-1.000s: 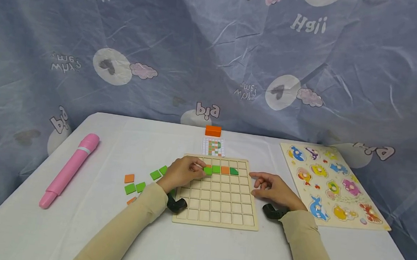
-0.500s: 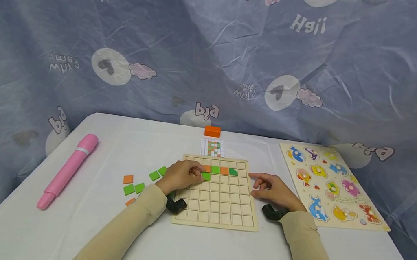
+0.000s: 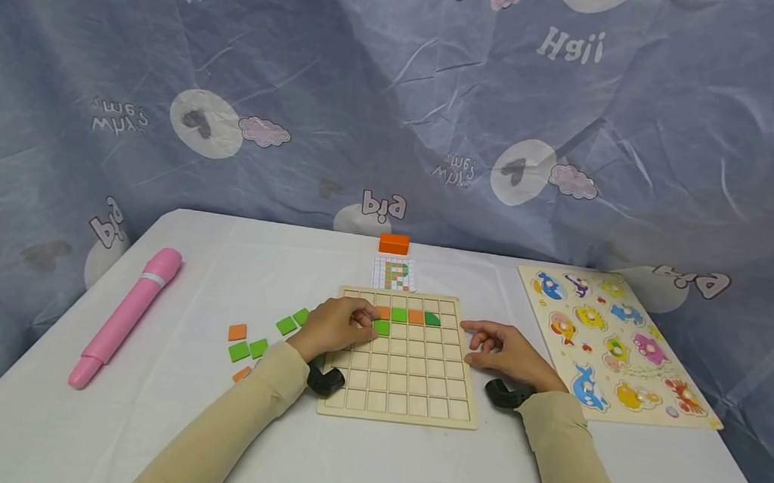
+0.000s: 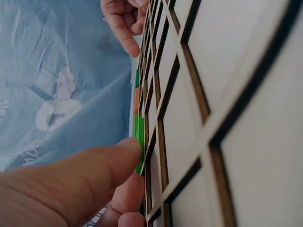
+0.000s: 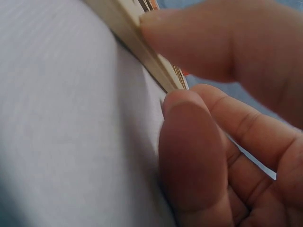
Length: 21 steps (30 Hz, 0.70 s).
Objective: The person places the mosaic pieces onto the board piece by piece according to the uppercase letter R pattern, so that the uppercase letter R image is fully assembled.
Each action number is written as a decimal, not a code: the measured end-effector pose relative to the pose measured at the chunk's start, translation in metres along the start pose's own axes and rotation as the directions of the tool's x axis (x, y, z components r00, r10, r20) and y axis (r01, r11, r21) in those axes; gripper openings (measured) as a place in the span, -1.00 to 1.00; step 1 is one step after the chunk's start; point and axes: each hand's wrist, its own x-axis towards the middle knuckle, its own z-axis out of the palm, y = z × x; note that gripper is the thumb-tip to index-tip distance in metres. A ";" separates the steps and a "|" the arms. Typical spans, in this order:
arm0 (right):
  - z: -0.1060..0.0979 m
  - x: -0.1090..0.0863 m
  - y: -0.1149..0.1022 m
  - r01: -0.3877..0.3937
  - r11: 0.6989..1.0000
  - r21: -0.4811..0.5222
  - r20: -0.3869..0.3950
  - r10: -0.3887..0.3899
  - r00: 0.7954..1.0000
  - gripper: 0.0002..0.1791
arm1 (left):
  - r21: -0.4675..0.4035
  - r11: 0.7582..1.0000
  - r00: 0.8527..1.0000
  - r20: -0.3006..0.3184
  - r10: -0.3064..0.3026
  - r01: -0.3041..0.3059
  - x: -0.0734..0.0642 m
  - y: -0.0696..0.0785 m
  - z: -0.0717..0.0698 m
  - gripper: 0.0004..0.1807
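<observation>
My left hand (image 3: 334, 327) reaches over the wooden grid board (image 3: 408, 405), its thumb and fingertips at the left edge of a green square tile (image 3: 382, 328). In the left wrist view the thumb (image 4: 118, 158) and a finger below it pinch that green tile (image 4: 140, 137) close over the grid. Just behind it, a row holds an orange tile (image 3: 383, 313), a green tile (image 3: 398, 315), another orange tile (image 3: 416, 316) and a dark green round-cornered piece (image 3: 432, 318). My right hand (image 3: 508, 351) rests at the board's right edge, index finger extended, thumb tip against the edge in the right wrist view.
Loose green and orange tiles (image 3: 239, 351) lie left of the board, partly hidden by the left arm. Behind the board are a pattern card (image 3: 394, 274) and an orange block (image 3: 394, 243). A pink stick-like object (image 3: 124, 319) lies far left, a sea-animal puzzle (image 3: 614, 343) right.
The left hand has brought the green tile slightly toward the person, from overlapping the orange tile to the row in front of it. The right hand has stayed at the board's edge.
</observation>
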 end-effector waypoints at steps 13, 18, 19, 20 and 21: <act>0.000 0.000 0.000 -0.016 1.000 -0.001 0.003 0.016 1.000 -0.32 | -0.038 0.999 0.997 0.070 0.018 -0.016 -0.010 0.002 -0.011 -0.71; 0.000 0.000 -0.002 -0.010 1.000 -0.009 0.007 0.010 1.000 -0.32 | -0.094 0.992 0.987 0.122 0.100 -0.089 -0.024 -0.004 -0.026 -0.70; -0.001 0.000 -0.003 -0.011 1.000 -0.010 0.006 0.011 1.000 -0.32 | -0.108 0.989 0.984 0.131 0.118 -0.104 -0.028 -0.006 -0.030 -0.70; -0.001 0.000 -0.003 -0.012 1.000 -0.012 0.007 0.012 1.000 -0.32 | -0.125 0.985 0.982 0.136 0.133 -0.116 -0.032 -0.008 -0.034 -0.69; -0.001 0.000 -0.003 -0.014 1.000 -0.013 0.007 0.014 1.000 -0.32 | -0.141 0.981 0.979 0.139 0.150 -0.130 -0.036 -0.011 -0.038 -0.69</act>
